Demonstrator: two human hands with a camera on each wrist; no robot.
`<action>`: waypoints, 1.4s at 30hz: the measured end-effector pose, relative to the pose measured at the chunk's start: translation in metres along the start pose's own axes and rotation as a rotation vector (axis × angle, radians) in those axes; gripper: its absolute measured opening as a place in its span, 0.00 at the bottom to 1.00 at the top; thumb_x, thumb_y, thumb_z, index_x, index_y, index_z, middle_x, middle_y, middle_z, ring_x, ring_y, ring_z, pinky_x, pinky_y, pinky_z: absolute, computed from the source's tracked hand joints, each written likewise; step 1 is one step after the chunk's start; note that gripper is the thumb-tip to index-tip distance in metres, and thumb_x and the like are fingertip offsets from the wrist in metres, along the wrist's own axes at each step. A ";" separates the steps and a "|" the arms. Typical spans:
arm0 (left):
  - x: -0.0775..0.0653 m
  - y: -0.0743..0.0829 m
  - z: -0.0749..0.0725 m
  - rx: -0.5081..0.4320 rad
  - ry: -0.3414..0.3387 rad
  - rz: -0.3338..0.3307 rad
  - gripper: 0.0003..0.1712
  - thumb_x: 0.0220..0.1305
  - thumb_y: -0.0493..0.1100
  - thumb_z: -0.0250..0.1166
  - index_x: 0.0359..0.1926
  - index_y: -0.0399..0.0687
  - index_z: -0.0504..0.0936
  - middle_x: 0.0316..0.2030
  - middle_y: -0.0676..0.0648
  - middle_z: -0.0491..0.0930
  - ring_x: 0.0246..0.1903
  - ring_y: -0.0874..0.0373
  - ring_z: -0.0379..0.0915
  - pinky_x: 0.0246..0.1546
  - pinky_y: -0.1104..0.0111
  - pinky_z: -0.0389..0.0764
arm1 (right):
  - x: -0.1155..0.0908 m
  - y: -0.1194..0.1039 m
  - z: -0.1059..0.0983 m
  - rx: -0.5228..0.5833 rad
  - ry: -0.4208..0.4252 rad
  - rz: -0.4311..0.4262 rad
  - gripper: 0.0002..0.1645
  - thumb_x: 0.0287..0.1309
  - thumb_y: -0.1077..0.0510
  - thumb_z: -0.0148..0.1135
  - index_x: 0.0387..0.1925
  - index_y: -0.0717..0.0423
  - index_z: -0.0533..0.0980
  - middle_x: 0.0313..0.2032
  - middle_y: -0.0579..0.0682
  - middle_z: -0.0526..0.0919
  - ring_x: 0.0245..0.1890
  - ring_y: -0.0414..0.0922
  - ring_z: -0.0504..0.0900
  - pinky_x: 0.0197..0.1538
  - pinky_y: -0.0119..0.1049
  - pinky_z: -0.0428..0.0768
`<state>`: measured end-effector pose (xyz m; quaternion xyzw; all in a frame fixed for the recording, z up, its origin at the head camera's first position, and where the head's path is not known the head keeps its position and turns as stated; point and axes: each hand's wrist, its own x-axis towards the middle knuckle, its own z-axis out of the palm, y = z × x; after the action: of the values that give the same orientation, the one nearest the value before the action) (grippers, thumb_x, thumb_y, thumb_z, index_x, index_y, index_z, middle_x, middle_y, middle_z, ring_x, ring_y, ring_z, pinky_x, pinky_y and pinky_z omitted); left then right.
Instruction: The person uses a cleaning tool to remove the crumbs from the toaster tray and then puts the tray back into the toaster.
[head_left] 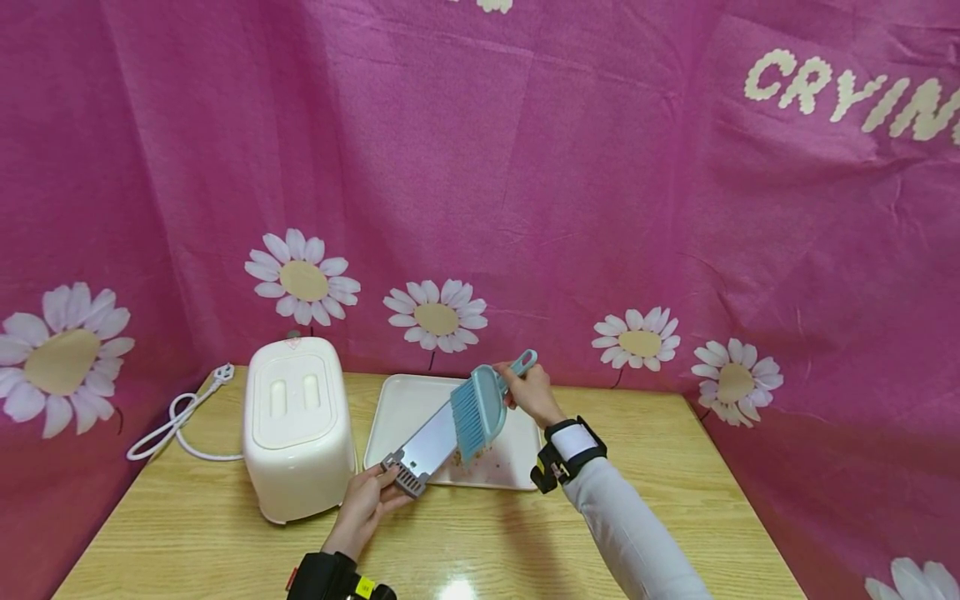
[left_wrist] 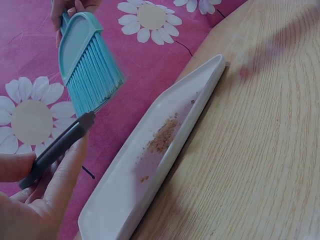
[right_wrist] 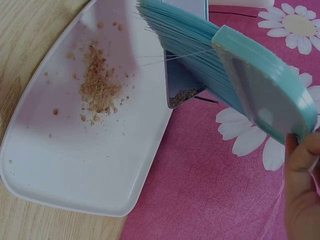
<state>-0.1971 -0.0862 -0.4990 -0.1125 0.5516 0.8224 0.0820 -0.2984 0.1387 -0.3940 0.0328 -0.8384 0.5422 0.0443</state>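
Note:
My left hand [head_left: 366, 502] grips the grey slotted end of a toaster's metal crumb tray [head_left: 433, 442], held tilted over a white tray [head_left: 382, 417]. In my right hand [head_left: 534, 393] is the handle of a light-blue hand brush [head_left: 491, 400]. Its bristles [left_wrist: 95, 75] lie along the crumb tray in the head view. Brown crumbs [right_wrist: 100, 85] form a small heap on the white tray, with bits scattered around. More crumbs [right_wrist: 182, 96] sit in the far end of the crumb tray, seen in the right wrist view.
A cream toaster [head_left: 298, 425] stands left of the white tray, its white cord [head_left: 176, 425] and plug lying on the wooden table [head_left: 645, 500]. Behind the table hangs a pink cloth [head_left: 525, 208] with daisies. The toaster is close to my left hand.

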 end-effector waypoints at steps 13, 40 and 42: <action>0.001 0.000 0.002 0.029 0.011 0.009 0.24 0.66 0.34 0.45 0.58 0.19 0.56 0.47 0.29 0.72 0.35 0.56 0.76 0.37 0.61 0.81 | 0.002 0.004 -0.004 0.016 0.092 0.077 0.15 0.58 0.59 0.52 0.42 0.64 0.79 0.07 0.45 0.69 0.05 0.34 0.67 0.11 0.24 0.68; 0.002 0.000 0.000 0.016 0.036 0.025 0.24 0.67 0.34 0.45 0.58 0.19 0.55 0.51 0.25 0.66 0.38 0.53 0.76 0.38 0.60 0.80 | 0.003 0.008 -0.011 -0.022 0.089 0.130 0.14 0.57 0.57 0.54 0.36 0.65 0.80 0.05 0.46 0.69 0.05 0.35 0.67 0.11 0.25 0.70; 0.002 0.001 0.000 0.019 0.042 0.024 0.24 0.67 0.34 0.45 0.58 0.19 0.56 0.51 0.25 0.66 0.36 0.54 0.76 0.38 0.60 0.80 | 0.004 0.008 -0.011 -0.019 0.085 0.133 0.14 0.57 0.57 0.54 0.35 0.65 0.80 0.05 0.46 0.69 0.05 0.36 0.68 0.11 0.25 0.70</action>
<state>-0.1992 -0.0863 -0.4990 -0.1224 0.5623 0.8156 0.0613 -0.3025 0.1522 -0.3965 -0.0464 -0.8413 0.5367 0.0442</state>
